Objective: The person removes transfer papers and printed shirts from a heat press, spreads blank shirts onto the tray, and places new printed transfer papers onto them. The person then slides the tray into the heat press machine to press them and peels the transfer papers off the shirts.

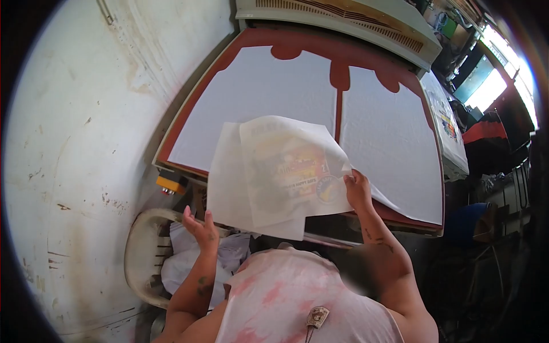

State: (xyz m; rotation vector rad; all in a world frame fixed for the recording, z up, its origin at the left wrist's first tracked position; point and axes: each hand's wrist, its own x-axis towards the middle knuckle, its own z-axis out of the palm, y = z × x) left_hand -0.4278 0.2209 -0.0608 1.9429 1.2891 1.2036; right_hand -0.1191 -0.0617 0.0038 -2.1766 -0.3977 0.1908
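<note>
My right hand [357, 187] pinches the right edge of a translucent printed sheet [286, 171], which shows faint lettering and a round mark. Another pale sheet [224, 183] lies under it and sticks out to the left and below. Off the left edge of the sheets, my left hand [200, 227] is raised with its fingers apart and holds nothing. Beyond the sheets, a white cut fabric piece [263, 86] and a second white fabric piece [383, 126] lie flat on a reddish-brown press bed [340, 114]. The second piece's near edge is lifted in a fold by my right forearm.
A beige machine housing with vents [337, 20] spans the back of the bed. At left stand a stained white wall [86, 143] and a yellow control box [170, 183]. A plastic chair [134, 257] holds crumpled white cloth [194, 260]. Printed fabric [446, 123] is stacked at right.
</note>
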